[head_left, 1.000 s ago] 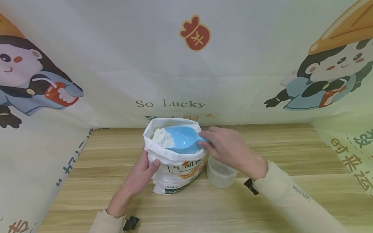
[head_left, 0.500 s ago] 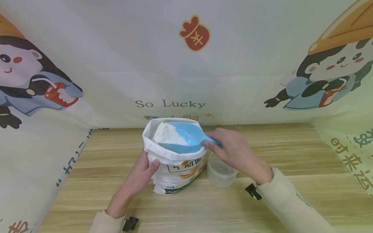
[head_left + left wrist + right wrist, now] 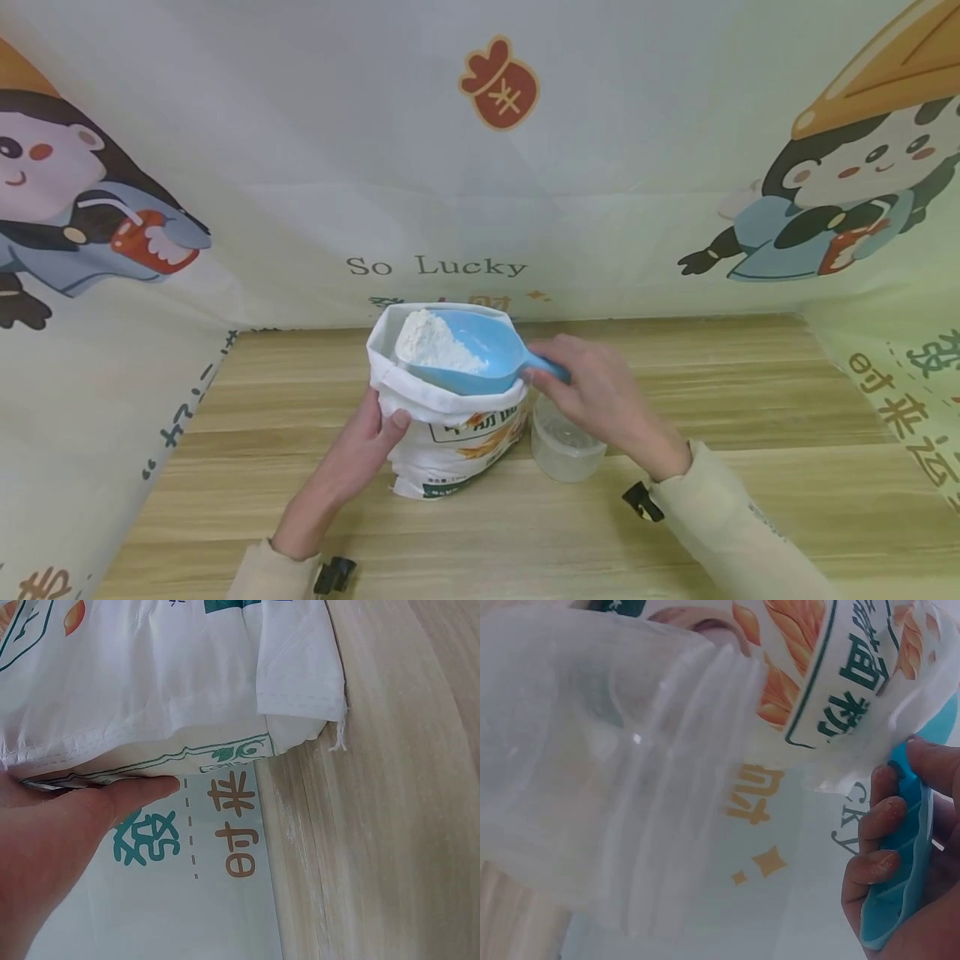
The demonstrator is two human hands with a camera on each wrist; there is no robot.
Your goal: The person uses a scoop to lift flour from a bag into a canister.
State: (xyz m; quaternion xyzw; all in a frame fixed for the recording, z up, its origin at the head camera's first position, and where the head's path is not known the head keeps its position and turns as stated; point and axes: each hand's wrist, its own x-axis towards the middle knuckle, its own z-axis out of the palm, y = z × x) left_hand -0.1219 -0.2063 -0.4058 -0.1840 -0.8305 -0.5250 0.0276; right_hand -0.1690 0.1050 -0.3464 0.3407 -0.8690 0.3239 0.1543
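Note:
A blue scoop (image 3: 495, 346) heaped with white flour (image 3: 431, 343) is at the open mouth of a white flour bag (image 3: 450, 446). My right hand (image 3: 600, 387) grips the scoop's handle from the right; in the right wrist view the fingers (image 3: 877, 866) wrap round the ribbed blue handle (image 3: 904, 877). My left hand (image 3: 367, 446) holds the bag's left side just under its folded rim, thumb in front. The left wrist view shows that hand (image 3: 82, 832) against the bag's side (image 3: 165, 682). Right of the bag stands a clear plastic tub (image 3: 567, 450), partly under my right hand.
The bag and tub stand on a wood-grain table (image 3: 510, 550). White printed cloth (image 3: 300, 167) rises behind and at both sides of the table. Black clips (image 3: 334, 575) sit at both cuffs.
The scoop has risen a little and shifted right in the bag's mouth, with more flour showing in it. My left hand, the bag and the tub have stayed in place.

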